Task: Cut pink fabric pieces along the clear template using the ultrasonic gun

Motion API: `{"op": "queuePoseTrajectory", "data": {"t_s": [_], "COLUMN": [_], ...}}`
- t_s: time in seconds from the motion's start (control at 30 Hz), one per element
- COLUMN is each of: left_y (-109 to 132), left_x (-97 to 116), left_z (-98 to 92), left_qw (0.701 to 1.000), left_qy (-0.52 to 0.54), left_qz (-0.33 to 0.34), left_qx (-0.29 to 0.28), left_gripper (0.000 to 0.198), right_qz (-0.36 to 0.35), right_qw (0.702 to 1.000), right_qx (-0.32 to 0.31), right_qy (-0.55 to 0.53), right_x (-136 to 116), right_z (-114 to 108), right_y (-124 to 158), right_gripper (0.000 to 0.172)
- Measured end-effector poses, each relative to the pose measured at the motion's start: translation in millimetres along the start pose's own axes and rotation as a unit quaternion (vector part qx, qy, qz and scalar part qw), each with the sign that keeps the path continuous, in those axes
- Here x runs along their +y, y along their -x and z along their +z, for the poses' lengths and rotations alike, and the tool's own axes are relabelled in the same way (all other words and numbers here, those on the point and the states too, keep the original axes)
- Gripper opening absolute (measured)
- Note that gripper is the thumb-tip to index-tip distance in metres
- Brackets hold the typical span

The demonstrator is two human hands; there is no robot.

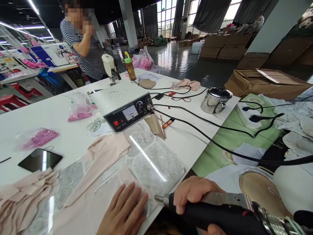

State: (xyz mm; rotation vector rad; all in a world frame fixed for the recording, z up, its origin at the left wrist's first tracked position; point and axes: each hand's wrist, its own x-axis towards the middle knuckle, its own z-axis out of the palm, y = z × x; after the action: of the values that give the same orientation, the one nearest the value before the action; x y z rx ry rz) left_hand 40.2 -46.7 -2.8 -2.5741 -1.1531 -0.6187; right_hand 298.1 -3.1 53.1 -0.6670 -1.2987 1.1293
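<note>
My left hand [124, 210] lies flat with its fingers spread on thin pale pink fabric [85, 205] over a clear plastic template [158, 160]. Wrapped round a black handheld tool [215, 217] is my right hand [195, 192]; the tool's metal tip points left, close to my left fingers at the template's edge. Another folded piece of pink fabric [110, 148] lies across the template. A black control box [129, 112] with a dial and a red switch stands behind it. At the far left is a pile of pink strips [24, 199].
A phone [40, 159], bags of pink bits [79, 112], a metal mug [216, 100], orange snips [168, 123] and a bottle [130, 68] are on the table [190, 127]. Black cables run rightwards. A person in a striped shirt [85, 49] stands behind the table.
</note>
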Motion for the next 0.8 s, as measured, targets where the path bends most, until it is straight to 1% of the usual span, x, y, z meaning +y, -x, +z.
{"op": "queuePoseTrajectory", "data": {"t_s": [0.13, 0.2, 0.27, 0.33, 0.4, 0.43, 0.5, 0.6, 0.7, 0.8], "left_y": [4, 5, 5, 4, 3, 2, 0, -2, -4, -11], "left_x": [1, 3, 6, 8, 10, 10, 11, 11, 13, 15], "left_z": [2.0, 3.0, 3.9, 4.1, 4.0, 4.1, 4.7, 5.9, 5.7, 3.6], "left_qw": [1.000, 1.000, 0.999, 0.999, 0.999, 0.999, 0.998, 0.996, 0.995, 0.995], "left_qy": [-0.016, -0.009, 0.004, 0.010, 0.009, 0.011, 0.023, 0.042, 0.050, 0.058], "left_qz": [0.008, -0.014, -0.037, -0.041, -0.032, -0.038, -0.052, -0.062, -0.071, -0.080], "left_qx": [-0.022, -0.004, 0.012, 0.010, -0.007, 0.000, 0.022, 0.047, 0.046, 0.028], "left_gripper": [0.036, 0.034, 0.031, 0.029, 0.030, 0.030, 0.030, 0.030, 0.032, 0.033], "right_qz": [-0.011, -0.013, -0.033, -0.055, -0.088, -0.097, -0.091, -0.083, -0.074, -0.064], "right_qw": [0.998, 0.996, 0.991, 0.985, 0.977, 0.974, 0.973, 0.978, 0.981, 0.984], "right_qx": [-0.007, -0.003, -0.001, -0.018, -0.027, -0.035, -0.050, -0.057, -0.049, -0.043], "right_qy": [-0.069, -0.093, -0.129, -0.163, -0.191, -0.202, -0.206, -0.184, -0.170, -0.163], "right_x": [2, 8, 21, 37, 54, 61, 74, 83, 85, 86], "right_z": [3, 11, 23, 36, 49, 55, 65, 72, 73, 73], "right_y": [-11, -19, -28, -38, -48, -52, -59, -66, -68, -69], "right_gripper": [0.019, 0.018, 0.019, 0.021, 0.023, 0.023, 0.023, 0.022, 0.024, 0.028]}}
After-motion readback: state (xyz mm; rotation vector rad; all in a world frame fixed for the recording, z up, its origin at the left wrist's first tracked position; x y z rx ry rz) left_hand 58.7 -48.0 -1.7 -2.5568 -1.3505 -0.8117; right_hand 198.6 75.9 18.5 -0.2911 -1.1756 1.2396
